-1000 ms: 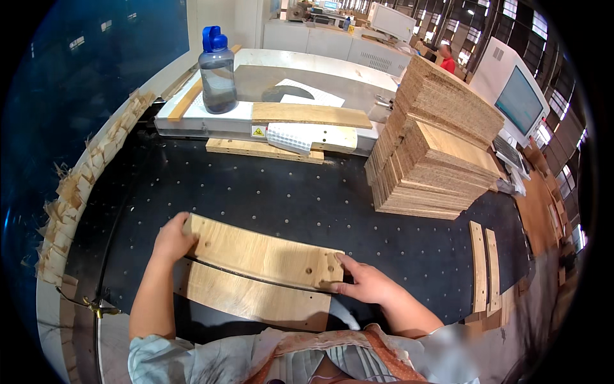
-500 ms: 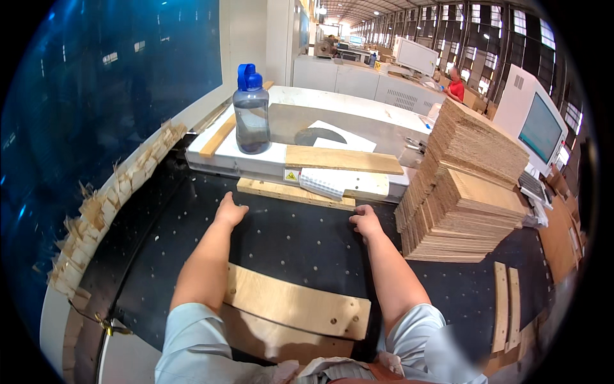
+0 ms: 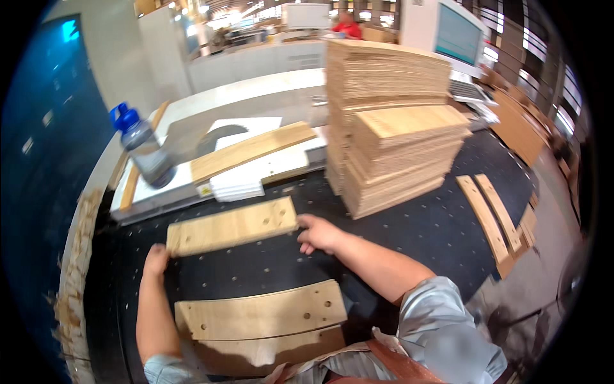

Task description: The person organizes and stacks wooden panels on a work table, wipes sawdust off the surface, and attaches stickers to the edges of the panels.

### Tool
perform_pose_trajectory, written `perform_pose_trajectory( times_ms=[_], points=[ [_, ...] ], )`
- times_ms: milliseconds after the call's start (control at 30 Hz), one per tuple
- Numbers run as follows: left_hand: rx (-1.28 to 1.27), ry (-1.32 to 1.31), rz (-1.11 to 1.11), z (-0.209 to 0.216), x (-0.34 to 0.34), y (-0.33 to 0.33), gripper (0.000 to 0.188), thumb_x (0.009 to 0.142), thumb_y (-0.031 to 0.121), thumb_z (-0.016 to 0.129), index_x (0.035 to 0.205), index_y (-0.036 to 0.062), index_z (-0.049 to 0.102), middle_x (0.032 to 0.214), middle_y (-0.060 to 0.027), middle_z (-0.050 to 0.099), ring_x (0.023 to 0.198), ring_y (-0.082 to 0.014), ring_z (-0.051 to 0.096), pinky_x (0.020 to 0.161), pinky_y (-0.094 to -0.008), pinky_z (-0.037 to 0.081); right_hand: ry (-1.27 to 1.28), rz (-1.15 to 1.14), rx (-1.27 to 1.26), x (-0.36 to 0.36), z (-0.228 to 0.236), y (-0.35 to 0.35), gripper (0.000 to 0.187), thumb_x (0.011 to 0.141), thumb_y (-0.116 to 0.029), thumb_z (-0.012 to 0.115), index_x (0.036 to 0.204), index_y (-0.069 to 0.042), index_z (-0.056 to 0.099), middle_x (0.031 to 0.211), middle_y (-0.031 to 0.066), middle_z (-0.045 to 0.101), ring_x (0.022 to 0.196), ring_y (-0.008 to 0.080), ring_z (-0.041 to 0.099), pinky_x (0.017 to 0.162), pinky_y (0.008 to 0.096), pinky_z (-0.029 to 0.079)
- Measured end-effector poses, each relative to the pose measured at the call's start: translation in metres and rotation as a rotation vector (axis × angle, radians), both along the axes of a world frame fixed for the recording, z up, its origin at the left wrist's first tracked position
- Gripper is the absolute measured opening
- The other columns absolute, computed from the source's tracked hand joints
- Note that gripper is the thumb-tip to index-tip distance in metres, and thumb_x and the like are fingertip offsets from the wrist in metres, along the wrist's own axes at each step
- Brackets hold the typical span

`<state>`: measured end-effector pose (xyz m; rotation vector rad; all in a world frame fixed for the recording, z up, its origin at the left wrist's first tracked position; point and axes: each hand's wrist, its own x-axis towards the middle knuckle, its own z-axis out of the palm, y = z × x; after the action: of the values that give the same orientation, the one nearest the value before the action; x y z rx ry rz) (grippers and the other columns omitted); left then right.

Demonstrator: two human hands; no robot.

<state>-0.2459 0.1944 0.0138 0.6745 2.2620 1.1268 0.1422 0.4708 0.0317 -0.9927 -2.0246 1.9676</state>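
A pale wooden slat (image 3: 233,226) with drilled holes is held by its two ends over the black dotted tabletop. My left hand (image 3: 157,260) is closed at its left end, fingers partly hidden by the wrist and slightly blurred. At the right end my right hand (image 3: 317,235) grips the edge with curled fingers. Nearer to me lies a curved wooden slat (image 3: 261,312) with holes at both ends. Another wooden slat (image 3: 281,347) shows below it, partly in shadow and cut off by my clothing.
A tall stack of wooden boards (image 3: 400,160) stands right of centre. Behind the slat, a white ledge (image 3: 160,203) carries a blue-capped bottle (image 3: 148,157), a loose wooden strip (image 3: 249,152) and white papers. Two narrow slats (image 3: 483,214) lie at the right, near a monitor (image 3: 457,38).
My hands have taken hold of the slat by the ledge and drawn it nearer, its broad face now showing. The view has swung to the right.
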Motion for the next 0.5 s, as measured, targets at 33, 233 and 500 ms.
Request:
perform_pose_trajectory(
  times_ms=[33, 233, 500],
  points=[
    [0.031, 0.053, 0.048, -0.021, -0.009, -0.021, 0.013, 0.076, 0.016, 0.062, 0.079, 0.0045, 0.057, 0.066, -0.0020, 0.053, 0.059, -0.0119, 0.049, 0.053, -0.0281, 0.040, -0.006, 0.074, 0.019, 0.017, 0.010, -0.012, 0.056, 0.081, 0.003, 0.053, 0.135, 0.003, 0.037, 0.134, 0.0189, 0.046, 0.067, 0.0174, 0.063, 0.054, 0.0275, 0.052],
    [-0.359, 0.441, -0.132, 0.066, 0.114, -0.039, 0.038, 0.071, 0.022, 0.070, 0.100, -0.0012, 0.060, 0.083, -0.0135, 0.065, 0.079, -0.0235, 0.063, 0.071, -0.0335, 0.049, -0.073, 0.163, 0.142, 0.124, 0.045, -0.026, 0.060, 0.081, -0.006, 0.059, 0.137, -0.001, 0.039, 0.132, 0.0155, 0.052, 0.073, 0.0160, 0.063, 0.060, 0.0273, 0.052],
    [0.179, 0.345, -0.553, 0.161, 0.259, 0.053, 0.058, 0.080, 0.020, 0.071, 0.130, 0.0042, 0.047, 0.129, -0.0174, 0.053, 0.122, -0.0266, 0.049, 0.097, -0.0374, 0.041, 0.583, -0.981, 0.717, 0.275, 0.109, 0.121, 0.028, 0.083, -0.002, 0.058, 0.111, -0.003, 0.056, 0.097, 0.0032, 0.059, 0.085, 0.0108, 0.052, 0.074, 0.0227, 0.042]
  ],
)
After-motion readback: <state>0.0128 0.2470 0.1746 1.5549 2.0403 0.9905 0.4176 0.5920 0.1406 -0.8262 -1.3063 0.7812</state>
